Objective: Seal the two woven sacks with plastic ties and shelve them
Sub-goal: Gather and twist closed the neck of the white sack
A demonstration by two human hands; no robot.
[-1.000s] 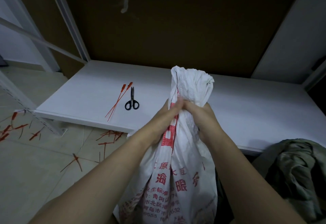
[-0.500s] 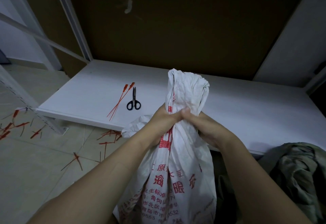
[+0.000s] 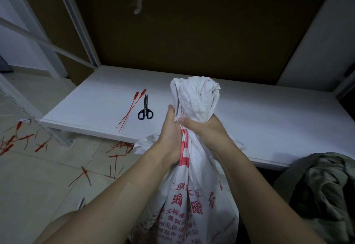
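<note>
Hands (image 3: 171, 134) seemingly tight around gathered sack (image 3: 196, 97)

A: hand status?
B: my left hand (image 3: 170, 136) and right hand (image 3: 206, 131) are side by side, touching, both wrapped round the sack (image 3: 195, 97) neck. fingers curled tight, left thumb pointing up.
A: arms?
B: both forearms bare, stretched forward, converging at the wrists.

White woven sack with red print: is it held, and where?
Left hand and right hand both grip the red-printed white woven sack at its gathered neck.
</note>
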